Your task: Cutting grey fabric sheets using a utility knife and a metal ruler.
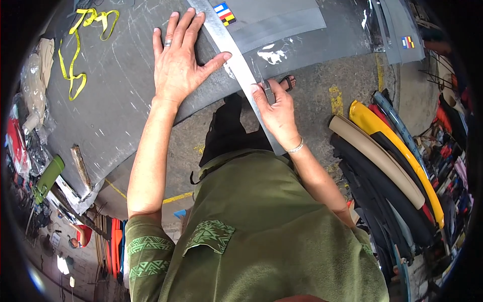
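A long metal straightedge (229, 48) lies slantwise over the dark grey tabletop, its near end jutting past the table edge toward my body. My left hand (177, 68) rests flat with fingers spread on the table, the thumb pressing on the straightedge. Beside the straightedge's right edge, my right hand (277, 113) is closed around a small dark grey tool (269, 92); its exact kind is hidden by the fingers. The right thumb tip touches the straightedge. Grey sheet material (276, 22) with a small colourful label (224, 14) lies to the right of the straightedge.
A yellow tape measure (73, 55) curls on the table's left part. Another grey piece (400, 30) hangs at the far right edge. Rolls of material, including a yellow roll (397, 151) and a beige roll (377, 161), stand at my right. Clear plastic (37, 90) bunches at far left.
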A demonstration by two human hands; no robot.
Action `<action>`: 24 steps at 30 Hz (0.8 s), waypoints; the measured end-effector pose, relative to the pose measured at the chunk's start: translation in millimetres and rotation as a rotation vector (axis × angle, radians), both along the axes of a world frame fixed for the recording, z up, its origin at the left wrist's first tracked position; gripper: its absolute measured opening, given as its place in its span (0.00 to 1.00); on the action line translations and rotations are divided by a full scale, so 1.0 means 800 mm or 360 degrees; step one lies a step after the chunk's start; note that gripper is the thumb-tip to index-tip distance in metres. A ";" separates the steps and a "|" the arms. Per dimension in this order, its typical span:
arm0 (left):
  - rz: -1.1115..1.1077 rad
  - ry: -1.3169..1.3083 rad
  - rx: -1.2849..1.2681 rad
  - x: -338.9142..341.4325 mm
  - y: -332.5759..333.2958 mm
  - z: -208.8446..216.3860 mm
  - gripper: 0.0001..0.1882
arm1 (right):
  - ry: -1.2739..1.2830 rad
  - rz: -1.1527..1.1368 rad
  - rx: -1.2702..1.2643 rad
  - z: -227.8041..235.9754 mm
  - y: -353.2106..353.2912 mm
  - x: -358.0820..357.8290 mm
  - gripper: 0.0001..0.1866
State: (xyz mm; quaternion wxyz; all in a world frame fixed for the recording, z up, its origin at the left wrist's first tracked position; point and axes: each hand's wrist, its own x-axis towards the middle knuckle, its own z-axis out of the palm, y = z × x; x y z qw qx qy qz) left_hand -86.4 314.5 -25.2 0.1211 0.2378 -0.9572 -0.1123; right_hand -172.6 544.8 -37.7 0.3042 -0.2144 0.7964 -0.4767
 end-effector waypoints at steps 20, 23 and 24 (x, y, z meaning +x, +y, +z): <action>-0.0027 0.0017 0.0066 0.001 -0.002 -0.001 0.50 | -0.0101 -0.0046 0.0073 0.005 -0.002 0.000 0.16; -0.0031 0.0015 0.0067 0.003 -0.004 -0.002 0.50 | -0.0077 0.0036 0.0137 0.009 -0.001 -0.002 0.12; -0.0035 0.0022 0.0061 0.003 -0.004 -0.003 0.50 | -0.0079 0.0036 0.0139 0.010 -0.001 -0.003 0.12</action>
